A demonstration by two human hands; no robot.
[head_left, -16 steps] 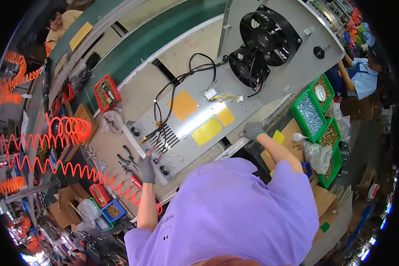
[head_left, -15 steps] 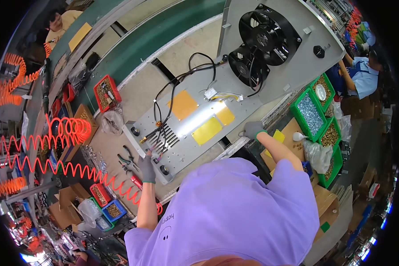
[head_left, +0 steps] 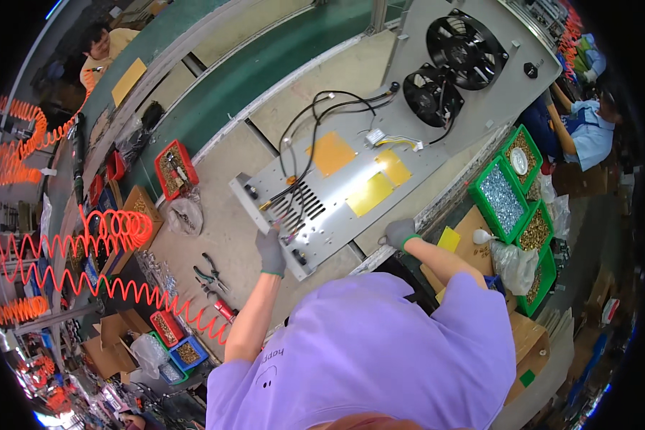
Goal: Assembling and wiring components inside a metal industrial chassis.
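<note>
A grey sheet-metal chassis (head_left: 337, 224) lies aslant on the bench, its upright end flange at the near left. My gloved left hand (head_left: 270, 252) is closed on that flange. Over the slotted vents run black cables (head_left: 312, 143), and a small connector with white and yellow wires (head_left: 377, 137) lies by the yellow sheets (head_left: 370, 195). A tall panel carrying two black fans (head_left: 466, 49) stands at the far end. My gloved right hand (head_left: 401, 233) is at the bench's near edge, apart from the chassis, with fingers curled; what they hold, if anything, cannot be made out.
Pliers (head_left: 211, 271) and a red-handled tool (head_left: 224, 309) lie left of my left hand, near a coiled red air hose (head_left: 150, 290). Red tray (head_left: 158, 175) stands far left. Green bins (head_left: 474, 188) of fasteners stand right. Other people sit across the bench and far right.
The chassis with its fan panel has slid to the right and away along the bench, my left hand moving with it. My right hand has shifted slightly nearer to me.
</note>
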